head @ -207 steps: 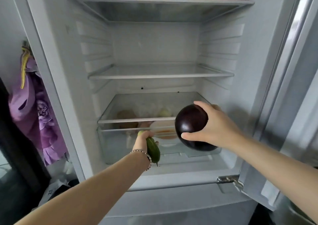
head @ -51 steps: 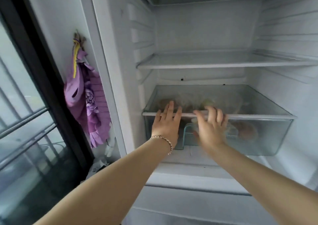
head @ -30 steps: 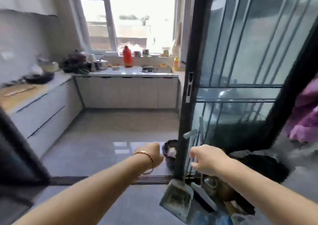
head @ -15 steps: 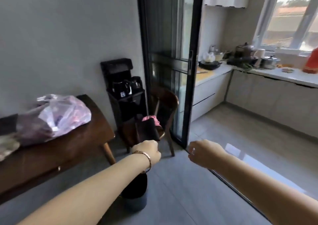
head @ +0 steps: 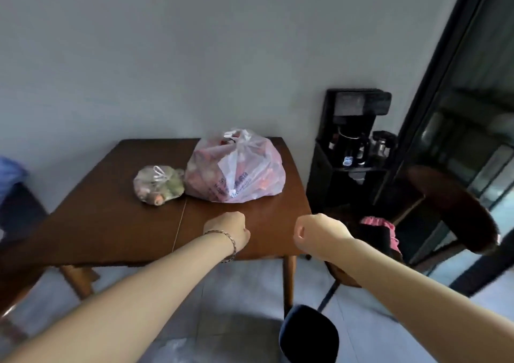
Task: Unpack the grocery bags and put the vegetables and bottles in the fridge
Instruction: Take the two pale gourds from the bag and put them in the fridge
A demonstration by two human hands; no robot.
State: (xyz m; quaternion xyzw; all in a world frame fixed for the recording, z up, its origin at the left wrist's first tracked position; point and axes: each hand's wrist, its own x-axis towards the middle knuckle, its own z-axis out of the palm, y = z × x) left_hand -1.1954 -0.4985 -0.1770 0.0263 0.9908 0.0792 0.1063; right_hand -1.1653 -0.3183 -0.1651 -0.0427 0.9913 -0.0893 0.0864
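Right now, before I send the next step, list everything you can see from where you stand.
table: one, brown wood, against the wall
big bag: one, pink-white plastic, tied, back right of the table
small bag: one, clear, vegetables inside, touching the big bag's left side
drinks stand: one, black, holding two kettles, right of the table
chair: one, dark wood, by the sliding door
cloth: one, pink, on the chair
bin: one, dark, floor, near edge
sliding door: one, black frame, far right
left hand: fingers curled, holding nothing, over the table
right hand: fingers curled, holding nothing
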